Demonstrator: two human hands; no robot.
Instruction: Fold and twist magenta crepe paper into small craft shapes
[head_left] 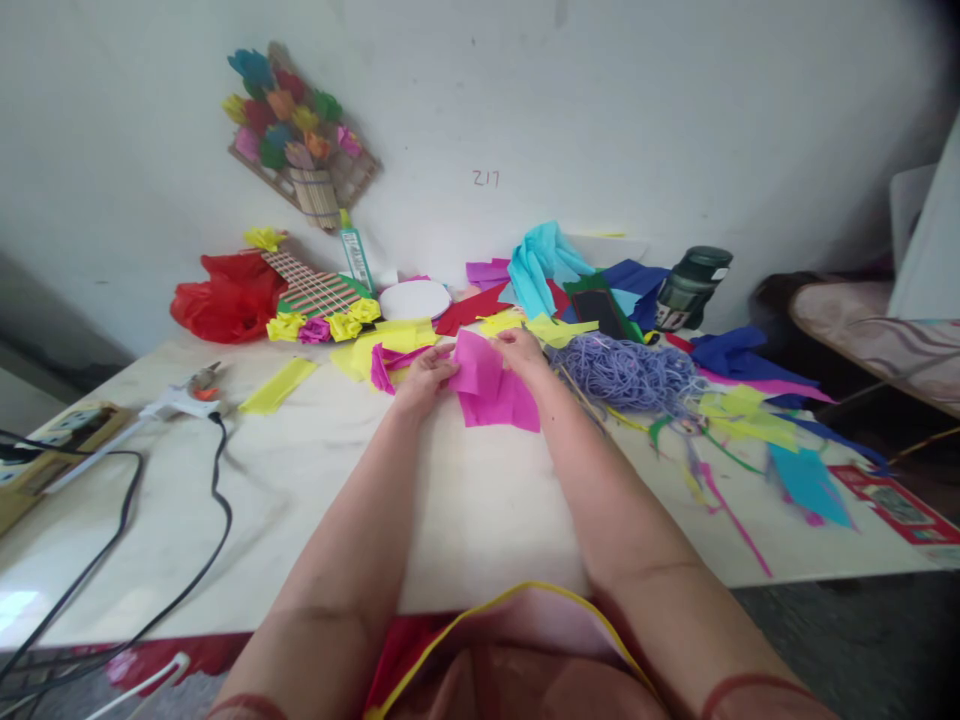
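Observation:
A square of bright pink crepe paper (478, 364) is held up between my two hands over the table. My left hand (427, 378) pinches its left edge with thumb and fingers. At its upper right edge, my right hand (523, 352) grips the same square with bent fingers. Another pink crepe sheet (504, 408) lies flat on the table just below it. Left of my left hand is a twisted strip of darker pink paper (384, 368), next to yellow crepe paper (375, 347).
A hot glue gun (187, 400) with its black cable lies at left beside a power strip (64, 435). Tangled purple cord (630, 372) sits right of my hands. Behind stand a glue bottle (355, 252), a white disc (415, 300) and a dark green jar (691, 288).

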